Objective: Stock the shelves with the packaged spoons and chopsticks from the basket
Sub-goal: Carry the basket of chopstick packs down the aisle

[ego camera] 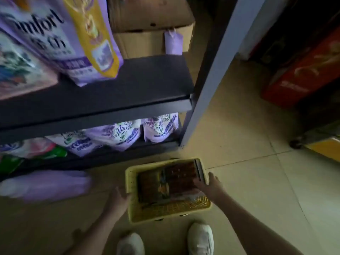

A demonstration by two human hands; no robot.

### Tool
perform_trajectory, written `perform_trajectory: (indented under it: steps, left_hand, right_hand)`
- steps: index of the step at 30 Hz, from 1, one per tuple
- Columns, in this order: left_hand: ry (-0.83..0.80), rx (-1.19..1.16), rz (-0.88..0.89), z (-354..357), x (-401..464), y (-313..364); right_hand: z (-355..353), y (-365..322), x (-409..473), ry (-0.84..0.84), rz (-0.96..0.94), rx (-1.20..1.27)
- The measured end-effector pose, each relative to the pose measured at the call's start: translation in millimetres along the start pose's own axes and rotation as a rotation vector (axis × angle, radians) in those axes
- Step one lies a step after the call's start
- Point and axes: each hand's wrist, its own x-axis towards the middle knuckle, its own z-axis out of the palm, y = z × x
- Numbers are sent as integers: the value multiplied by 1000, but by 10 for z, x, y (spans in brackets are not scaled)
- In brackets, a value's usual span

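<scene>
- A dark shelf unit (128,92) fills the upper left, its grey upright post (207,85) running down to the tiled floor (248,140).
- Large purple softener bags (46,39) lean on the upper shelf board; smaller purple pouches (128,133) stand on the board below, and cardboard boxes (150,21) sit behind.
- A red carton (303,70) stands across the aisle to the right.
- A yellow basket (171,210) rests on the floor just in front of the shelf unit, between the two hands.
- Inside it lies a flat dark-brown pack (165,181), probably the packaged chopsticks, though the frame is too blurred to be sure.
- The left hand (119,197) rests against the basket's left wall, fingers at the rim; whether they curl round it cannot be told.
- The right hand (207,184) reaches over the basket's right rim, fingers down on the right edge of the pack; the grip itself is not clear.
- Two white shoes (200,238) stand just below the basket.
</scene>
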Motion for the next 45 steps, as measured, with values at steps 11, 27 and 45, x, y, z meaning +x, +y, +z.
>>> perform_trajectory:
  steps: [11, 27, 45]
  left_hand:
    - [130, -105, 63, 166, 186, -110]
    - [371, -256, 62, -2241, -3194, -135]
    - [711, -558, -228, -4837, -5123, -3399]
  right_hand:
    - [20, 49, 226, -45, 44, 220]
    - [-1712, -1748, -2971, -281, -197, 99]
    - [1236, -4370, -6161, -627, -457, -129]
